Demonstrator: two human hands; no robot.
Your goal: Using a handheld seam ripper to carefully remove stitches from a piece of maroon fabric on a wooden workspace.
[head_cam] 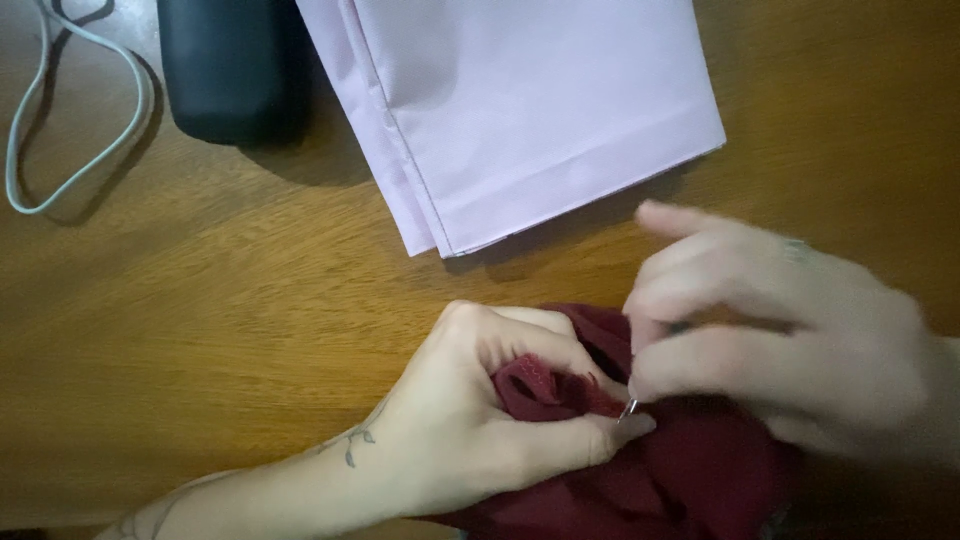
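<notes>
Dark red cloth (700, 470) lies bunched at the near edge of the wooden table (230, 330), and both hands work on it. The left hand (480, 420) pinches a folded edge of it tight between thumb and fingers. The right hand (780, 340), blurred, closes its fingertips on a small metal needle (629, 409) right at that fold. This looks like hand stitching, mid-stitch; the next pull seems to call for a steady pinch. Folded pink fabric (530, 110), a dark case (235, 65) and a pale cord (75, 120) lie farther off.

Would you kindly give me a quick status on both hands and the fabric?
Left hand pinching dark red fabric. Right hand holding needle at the fold. Pink folded cloth lies apart.
</notes>
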